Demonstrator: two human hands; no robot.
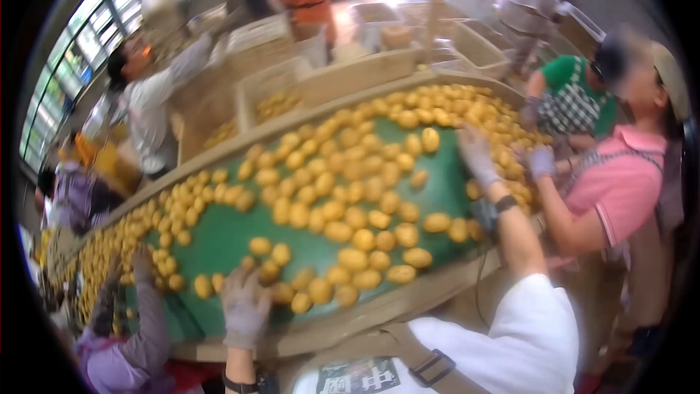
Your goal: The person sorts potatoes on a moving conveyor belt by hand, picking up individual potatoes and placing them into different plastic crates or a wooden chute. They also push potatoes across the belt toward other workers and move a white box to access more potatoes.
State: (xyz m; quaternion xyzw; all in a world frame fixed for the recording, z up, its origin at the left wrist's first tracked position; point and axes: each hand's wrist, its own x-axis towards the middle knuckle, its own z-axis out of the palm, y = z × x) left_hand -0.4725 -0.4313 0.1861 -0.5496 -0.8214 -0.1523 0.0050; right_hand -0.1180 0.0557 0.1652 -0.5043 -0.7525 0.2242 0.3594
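Many yellow, round-to-oval fruits or tubers (354, 259) lie on a green surface (226, 237) with a raised rim. My left hand (245, 303), in a pale glove, rests over the near edge beside several of them; its fingers point away from me and blur into the yellow pieces, so a grip cannot be made out. Farther right, my right hand (477, 153), also gloved, reaches across the green surface to the left side of a dense pile (510, 138). Its fingers are extended, with nothing visibly held.
Co-workers in pink (620, 182) and green (583, 98) stand at the right. Another's gloved hands (142, 266) work at the left. Bins (284, 76) line the far rim (350, 95), with a person in grey (149, 117) beside them. A cable (479, 288) hangs near my right arm.
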